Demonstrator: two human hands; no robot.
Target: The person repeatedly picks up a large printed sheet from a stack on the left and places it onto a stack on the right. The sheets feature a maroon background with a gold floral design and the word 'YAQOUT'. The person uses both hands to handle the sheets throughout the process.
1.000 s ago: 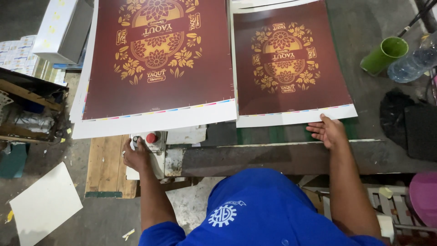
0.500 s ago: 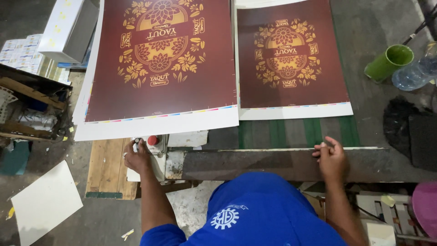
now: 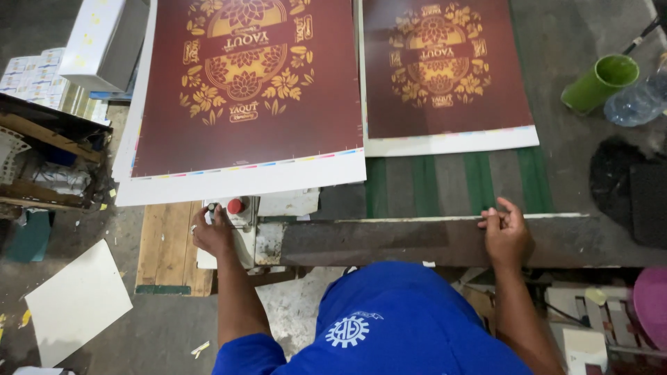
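My left hand [image 3: 212, 232] rests on a small white control box [image 3: 240, 212] with a red button [image 3: 235, 205], fingers on its buttons. My right hand [image 3: 506, 232] lies on the dark metal front edge [image 3: 389, 239] of the machine table, fingers curled at its upper lip. Two dark red printed sheets with gold floral designs and white margins lie beyond: a large stack [image 3: 243, 90] at left and a single sheet [image 3: 445, 76] on green belts [image 3: 479, 184] at right. My blue shirt [image 3: 389, 326] fills the bottom.
A green cup [image 3: 599, 82] and a clear plastic bottle [image 3: 636, 101] stand at the right. White boxes [image 3: 101, 38] sit at upper left. A wooden pallet [image 3: 167, 243] and a white sheet [image 3: 76, 302] lie on the floor at left. A pink object [image 3: 652, 298] is at far right.
My right hand has drawn back from the right sheet's white margin to the metal front edge. The right sheet now lies farther away on the belts. My left hand stays on the control box.
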